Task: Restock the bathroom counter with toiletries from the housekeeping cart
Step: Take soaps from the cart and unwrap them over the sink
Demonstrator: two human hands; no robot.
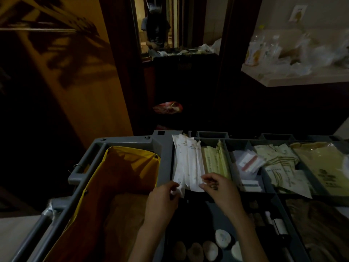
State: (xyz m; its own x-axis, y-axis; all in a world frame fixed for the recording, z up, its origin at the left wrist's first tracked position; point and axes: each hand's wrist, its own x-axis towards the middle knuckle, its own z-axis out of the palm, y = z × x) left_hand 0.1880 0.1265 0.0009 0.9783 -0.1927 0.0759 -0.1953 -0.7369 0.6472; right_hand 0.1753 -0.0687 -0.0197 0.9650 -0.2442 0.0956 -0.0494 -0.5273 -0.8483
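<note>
Long white paper packets (pixel 187 159) lie lengthwise in the leftmost compartment along the far edge of the grey plastic cart tray (pixel 132 142). The left hand (pixel 164 195) pinches the near end of 1 packet. The right hand (pixel 219 188), fingers curled, pinches the neighbouring packet's near end. A yellow fabric bag (pixel 120 171) hangs at the tray's left edge.

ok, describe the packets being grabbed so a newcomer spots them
On the grey cart, just right of the yellow bag, lies a stack of long white packets. The left hand and right hand pinch its near end. Its neighbours are pale yellow.
</note>
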